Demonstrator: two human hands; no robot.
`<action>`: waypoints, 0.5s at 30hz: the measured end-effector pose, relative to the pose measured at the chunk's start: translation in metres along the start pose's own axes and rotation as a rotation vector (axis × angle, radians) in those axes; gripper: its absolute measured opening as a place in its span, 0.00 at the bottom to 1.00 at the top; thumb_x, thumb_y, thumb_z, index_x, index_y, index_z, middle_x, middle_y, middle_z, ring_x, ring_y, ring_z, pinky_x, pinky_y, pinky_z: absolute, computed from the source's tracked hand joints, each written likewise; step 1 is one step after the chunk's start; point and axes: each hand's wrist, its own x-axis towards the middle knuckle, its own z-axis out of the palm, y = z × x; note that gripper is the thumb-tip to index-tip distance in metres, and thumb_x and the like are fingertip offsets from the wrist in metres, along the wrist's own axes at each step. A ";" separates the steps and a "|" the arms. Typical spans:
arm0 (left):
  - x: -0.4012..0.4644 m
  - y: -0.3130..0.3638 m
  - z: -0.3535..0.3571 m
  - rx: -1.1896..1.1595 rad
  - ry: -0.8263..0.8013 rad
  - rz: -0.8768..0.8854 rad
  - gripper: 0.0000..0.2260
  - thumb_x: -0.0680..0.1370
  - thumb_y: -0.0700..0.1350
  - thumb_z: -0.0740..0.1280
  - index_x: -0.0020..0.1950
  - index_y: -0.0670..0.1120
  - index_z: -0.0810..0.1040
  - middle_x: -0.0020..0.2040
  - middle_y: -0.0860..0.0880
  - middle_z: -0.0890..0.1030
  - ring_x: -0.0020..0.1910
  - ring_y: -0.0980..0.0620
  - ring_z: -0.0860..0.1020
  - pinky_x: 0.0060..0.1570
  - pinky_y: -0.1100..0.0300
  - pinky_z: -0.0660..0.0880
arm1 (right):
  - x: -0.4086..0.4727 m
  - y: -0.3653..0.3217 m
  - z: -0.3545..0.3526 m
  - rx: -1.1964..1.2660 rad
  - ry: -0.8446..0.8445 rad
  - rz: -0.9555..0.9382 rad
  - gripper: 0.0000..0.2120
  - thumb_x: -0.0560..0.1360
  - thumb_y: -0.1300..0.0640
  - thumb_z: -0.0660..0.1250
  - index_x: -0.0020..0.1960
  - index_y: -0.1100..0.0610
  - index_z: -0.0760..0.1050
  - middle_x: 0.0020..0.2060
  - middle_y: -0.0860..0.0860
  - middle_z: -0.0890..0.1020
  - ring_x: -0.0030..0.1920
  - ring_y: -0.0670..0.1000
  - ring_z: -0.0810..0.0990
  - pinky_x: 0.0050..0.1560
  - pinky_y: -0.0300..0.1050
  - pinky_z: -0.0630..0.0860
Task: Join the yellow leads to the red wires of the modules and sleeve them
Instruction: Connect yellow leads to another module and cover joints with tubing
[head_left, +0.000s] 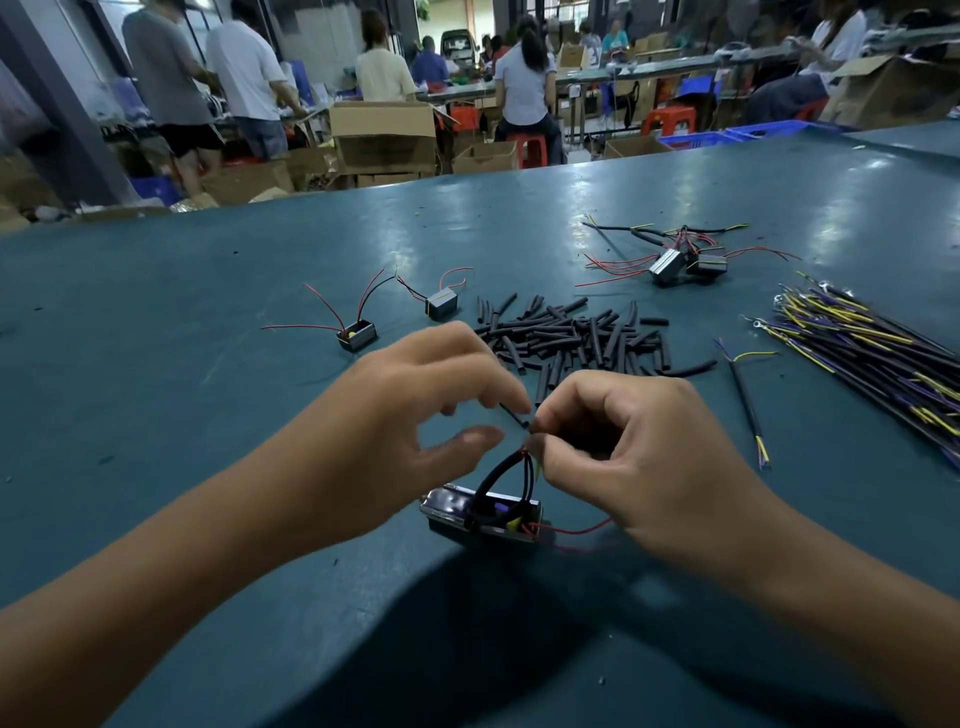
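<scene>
Black sleeving is what the next move turns on: a short sleeve piece (514, 415) sits in the left hand (415, 415), apparently nipped at the fingertips, though the pinch itself is partly hidden. Its long axis slants down and to the right, and its free end almost touches the right hand's fingertips. The right hand (639, 457) lies just right of that end, fingers curled in a closed grip on the wires rising from the module (483, 514); the joint itself is hidden in the pinch. Judging by this, the sleeve must slide rightward along its own axis onto the held wire end, and the left hand is the nearer one to do it.

Taking that module as the landmark, it rests on the tabletop (156, 415) directly below both hands, a red wire (576, 531) trailing to its right. Up-left of it stand two more modules (357, 334), apart from each other. Straight beyond it lies the heap of cut sleeves (571, 332). Farther up-right sits a cluster of finished modules (685, 262), and to the far right the bundle of yellow leads (872, 353).

Beyond the tabletop is a workshop with cardboard boxes and seated and standing workers.
</scene>
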 end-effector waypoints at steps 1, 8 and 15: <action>0.000 -0.004 0.001 0.068 -0.005 0.088 0.06 0.78 0.44 0.71 0.55 0.48 0.84 0.49 0.52 0.78 0.46 0.55 0.75 0.48 0.60 0.73 | 0.000 0.000 0.000 0.001 -0.007 -0.003 0.08 0.72 0.61 0.73 0.37 0.52 0.78 0.26 0.48 0.77 0.26 0.40 0.69 0.28 0.31 0.67; 0.002 -0.008 0.002 0.301 0.057 0.282 0.09 0.82 0.48 0.66 0.51 0.46 0.85 0.47 0.49 0.80 0.42 0.48 0.73 0.41 0.50 0.71 | 0.000 -0.001 -0.001 0.010 -0.060 -0.029 0.08 0.73 0.63 0.73 0.38 0.53 0.79 0.25 0.43 0.75 0.25 0.40 0.68 0.28 0.29 0.65; 0.009 -0.006 -0.007 0.280 -0.032 0.323 0.15 0.84 0.49 0.59 0.50 0.46 0.84 0.47 0.48 0.79 0.42 0.48 0.71 0.41 0.52 0.70 | 0.000 0.000 -0.003 0.032 -0.111 -0.041 0.10 0.72 0.65 0.73 0.38 0.51 0.79 0.26 0.43 0.75 0.25 0.40 0.69 0.29 0.30 0.65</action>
